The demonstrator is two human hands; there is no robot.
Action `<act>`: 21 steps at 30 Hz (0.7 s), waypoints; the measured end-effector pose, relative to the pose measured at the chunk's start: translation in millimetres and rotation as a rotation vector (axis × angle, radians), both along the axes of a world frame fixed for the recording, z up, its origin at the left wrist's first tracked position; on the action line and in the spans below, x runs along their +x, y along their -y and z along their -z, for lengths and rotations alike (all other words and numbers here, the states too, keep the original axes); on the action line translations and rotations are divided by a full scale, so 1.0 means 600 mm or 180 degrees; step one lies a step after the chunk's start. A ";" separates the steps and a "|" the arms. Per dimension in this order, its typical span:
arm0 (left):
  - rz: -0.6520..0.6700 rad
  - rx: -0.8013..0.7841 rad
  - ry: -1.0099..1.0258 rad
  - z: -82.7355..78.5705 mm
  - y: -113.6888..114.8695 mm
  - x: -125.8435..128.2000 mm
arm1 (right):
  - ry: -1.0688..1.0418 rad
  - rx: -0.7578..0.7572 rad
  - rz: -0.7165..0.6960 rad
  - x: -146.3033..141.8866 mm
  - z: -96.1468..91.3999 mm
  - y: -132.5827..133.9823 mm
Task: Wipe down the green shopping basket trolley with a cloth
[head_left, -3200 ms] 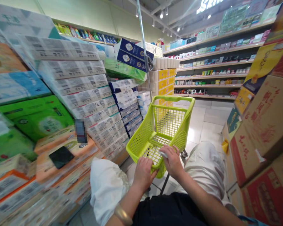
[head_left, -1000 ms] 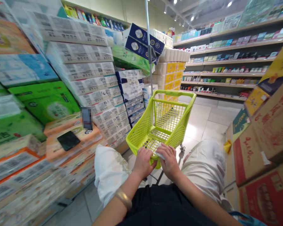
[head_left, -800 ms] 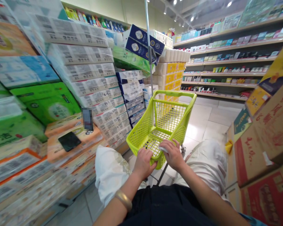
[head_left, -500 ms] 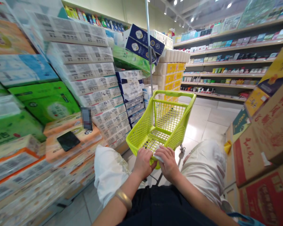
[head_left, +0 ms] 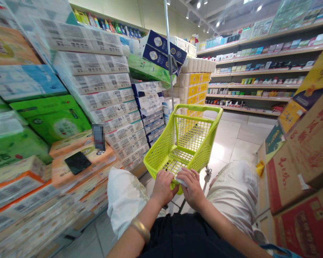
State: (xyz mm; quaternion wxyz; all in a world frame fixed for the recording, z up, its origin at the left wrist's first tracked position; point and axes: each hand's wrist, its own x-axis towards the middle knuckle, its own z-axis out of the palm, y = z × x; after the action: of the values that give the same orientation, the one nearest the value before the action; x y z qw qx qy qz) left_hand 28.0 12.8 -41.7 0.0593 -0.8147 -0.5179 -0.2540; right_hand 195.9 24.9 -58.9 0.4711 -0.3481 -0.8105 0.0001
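Note:
A lime-green plastic shopping basket (head_left: 195,134) on a wheeled frame stands between my knees, its lattice sides and floor in plain sight. My left hand (head_left: 163,184), with a gold bangle at the wrist, is closed over the near rim. Right beside it, my right hand (head_left: 191,186) rests on the same rim, its fingers bent over a small crumpled white tissue or cloth (head_left: 181,178). Part of the white piece is hidden under the fingers. A thin metal pole (head_left: 169,46) rises from behind the basket's left side.
Stacked tissue packs (head_left: 104,77) line the left, with a dark flat phone-like object (head_left: 77,163) lying on an orange pack (head_left: 60,172). Cardboard cartons (head_left: 312,139) crowd the right. Stocked shelves (head_left: 258,68) fill the back, beyond the tiled floor (head_left: 223,139).
The view has shifted very slightly. Both hands stay on the near rim, and the basket keeps its place.

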 end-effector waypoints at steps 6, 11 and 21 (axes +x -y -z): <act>-0.0104 -0.0065 -0.0032 -0.003 0.001 -0.001 | 0.0078 -0.0038 0.0033 0.026 -0.022 -0.039; -0.0125 -0.0006 -0.0041 -0.003 -0.002 0.006 | -0.0207 -0.0141 0.0439 0.027 -0.021 -0.052; -0.0071 0.0070 -0.0007 -0.002 -0.001 -0.009 | 0.0072 -0.0110 0.0079 0.018 -0.022 -0.040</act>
State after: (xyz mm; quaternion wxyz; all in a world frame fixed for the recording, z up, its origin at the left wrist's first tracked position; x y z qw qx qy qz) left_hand 22.8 13.2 -40.7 0.0716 -0.8085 -0.5240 -0.2582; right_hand 206.7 48.9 -45.5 0.4558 -0.3662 -0.8112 0.0043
